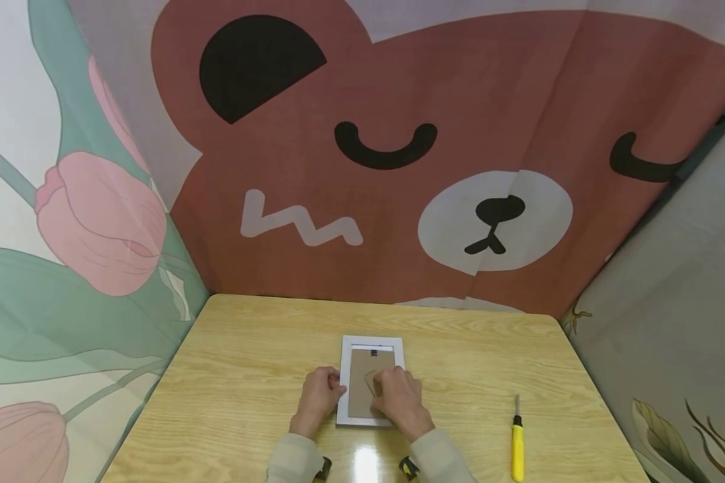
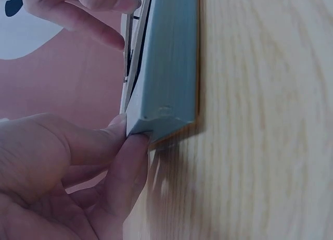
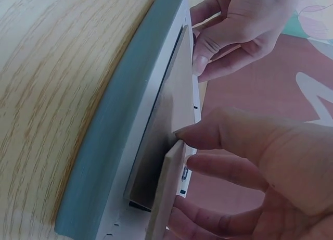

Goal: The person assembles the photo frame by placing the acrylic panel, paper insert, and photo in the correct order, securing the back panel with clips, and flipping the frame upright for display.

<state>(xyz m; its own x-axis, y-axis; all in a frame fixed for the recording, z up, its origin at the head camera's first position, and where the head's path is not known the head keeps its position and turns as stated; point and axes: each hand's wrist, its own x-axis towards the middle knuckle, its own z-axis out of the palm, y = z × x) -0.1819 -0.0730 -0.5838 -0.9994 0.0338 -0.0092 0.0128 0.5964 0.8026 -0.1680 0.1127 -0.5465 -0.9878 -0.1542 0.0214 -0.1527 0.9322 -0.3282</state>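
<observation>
A picture frame (image 1: 370,422) with a pale rim lies face down on the table, its brown backing board (image 1: 362,396) showing. From the backing rises a stand leg (image 3: 165,190), tilted up off the board. My right hand (image 1: 401,399) pinches this leg between thumb and fingers, as the right wrist view shows. At the opposite side, my left hand (image 1: 319,396) grips the frame's left edge. In the left wrist view, thumb and forefinger of that hand (image 2: 78,172) pinch the frame's side (image 2: 166,68) near a corner.
A screwdriver (image 1: 517,449) with a yellow handle lies on the wooden table (image 1: 248,349), to the right of the frame. Printed cloth walls (image 1: 314,268) stand along the table's back and both sides.
</observation>
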